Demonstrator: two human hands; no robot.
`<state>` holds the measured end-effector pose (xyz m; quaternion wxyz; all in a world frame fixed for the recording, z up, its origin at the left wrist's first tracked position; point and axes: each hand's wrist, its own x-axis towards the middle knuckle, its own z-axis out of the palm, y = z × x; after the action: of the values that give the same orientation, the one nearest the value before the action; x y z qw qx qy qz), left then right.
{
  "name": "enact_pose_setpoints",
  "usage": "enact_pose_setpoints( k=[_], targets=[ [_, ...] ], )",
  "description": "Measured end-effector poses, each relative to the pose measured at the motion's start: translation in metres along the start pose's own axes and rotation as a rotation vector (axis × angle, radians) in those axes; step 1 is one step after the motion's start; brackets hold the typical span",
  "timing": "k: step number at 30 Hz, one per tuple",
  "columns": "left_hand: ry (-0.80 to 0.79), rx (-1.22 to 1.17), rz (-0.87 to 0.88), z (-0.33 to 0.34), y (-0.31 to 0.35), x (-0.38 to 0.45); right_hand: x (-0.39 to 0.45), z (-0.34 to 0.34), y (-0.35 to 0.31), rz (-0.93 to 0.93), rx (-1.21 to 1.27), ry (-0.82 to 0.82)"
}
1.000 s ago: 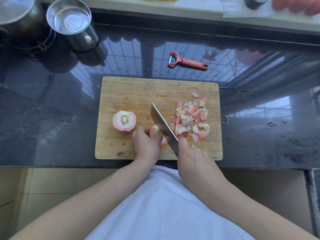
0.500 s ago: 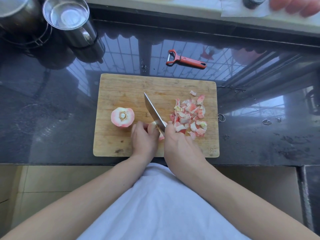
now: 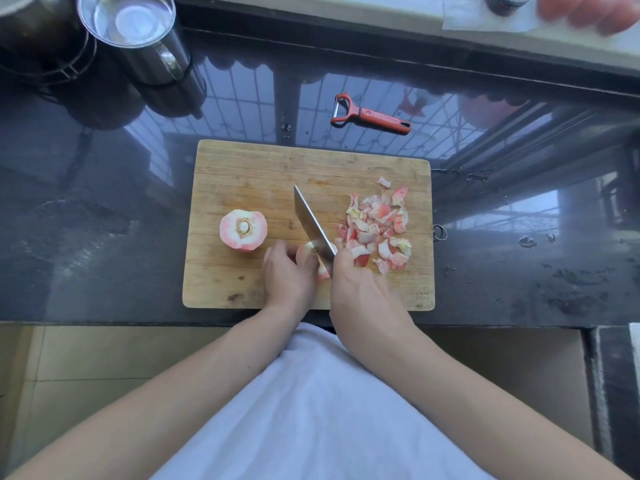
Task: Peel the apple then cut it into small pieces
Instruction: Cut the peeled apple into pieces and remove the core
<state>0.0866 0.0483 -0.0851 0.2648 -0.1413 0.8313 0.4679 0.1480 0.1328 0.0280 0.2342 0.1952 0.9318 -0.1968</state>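
Note:
A wooden cutting board [image 3: 242, 168] lies on the dark counter. On its left part sits a peeled apple half [image 3: 243, 230] with the core facing up. My left hand [image 3: 287, 275] holds a smaller apple piece [image 3: 306, 254] near the board's front middle. My right hand [image 3: 360, 289] grips a knife [image 3: 311, 223]; its blade tip points away and its edge is down in that piece. A heap of small pink and white apple pieces [image 3: 379, 226] lies on the board's right part.
A red peeler [image 3: 372, 116] lies on the counter behind the board. A steel mug [image 3: 138, 32] and a pot stand [image 3: 41, 64] are at the back left. The counter's front edge [image 3: 104, 322] runs just below the board.
The knife came down from a raised, tilted position into the apple piece under my left hand, and my right hand moved forward toward the board.

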Motion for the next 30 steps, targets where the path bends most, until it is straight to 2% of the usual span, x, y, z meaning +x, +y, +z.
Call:
enact_pose_setpoints(
  k=[5,11,14,18,22,26,30],
  targets=[
    [-0.001,-0.007,-0.037,-0.001,0.005,-0.001,0.011,0.006,-0.008,0.0,-0.034,0.021],
    [-0.029,-0.077,-0.091,-0.002,0.007,0.005,-0.021,0.008,0.011,0.008,-0.037,-0.014],
    [-0.082,-0.164,-0.201,-0.005,0.007,0.005,-0.024,0.015,0.018,0.033,-0.034,0.008],
    [-0.117,-0.277,-0.328,-0.012,0.015,0.009,-0.01,0.031,0.024,-0.042,-0.155,0.085],
    [-0.143,-0.358,-0.428,-0.014,0.016,0.016,-0.004,0.047,0.035,-0.052,-0.236,0.066],
    [-0.163,-0.345,-0.455,-0.016,0.016,0.025,0.0,0.049,0.035,-0.124,-0.24,0.165],
    [-0.163,-0.254,-0.386,-0.015,0.009,0.021,0.007,0.045,0.034,-0.102,-0.251,0.147]
  ],
)
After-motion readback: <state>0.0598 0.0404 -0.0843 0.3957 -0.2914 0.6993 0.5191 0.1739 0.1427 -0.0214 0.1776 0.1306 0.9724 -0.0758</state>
